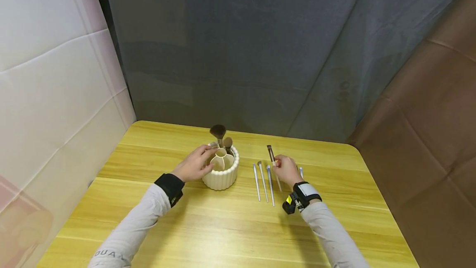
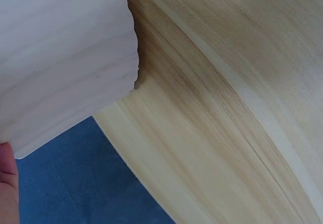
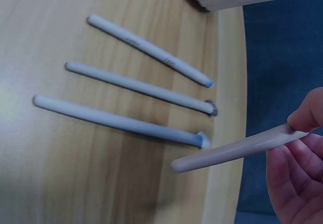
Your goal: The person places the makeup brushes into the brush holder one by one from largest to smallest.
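Ribbed brush holder (image 1: 221,175) sits at table (image 1: 156,222) centre, left hand (image 1: 193,164) cupping its nine o'clock rim, apparently steadying it. Right hand (image 1: 286,170) at three o'clock pinches a makeup brush (image 1: 272,155) bristles-up, beside three loose brushes (image 1: 263,182)

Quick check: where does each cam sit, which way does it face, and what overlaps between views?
Head: worn on the head, looks forward and down at the table; both forearms, left hand on the ribbed holder, right hand pinching a brush.
Left wrist: close on holder wall and tabletop; only a sliver of skin.
Right wrist: looks at three loose brushes; fingers gripping the brush handle.
Shared: holder, brushes, table.
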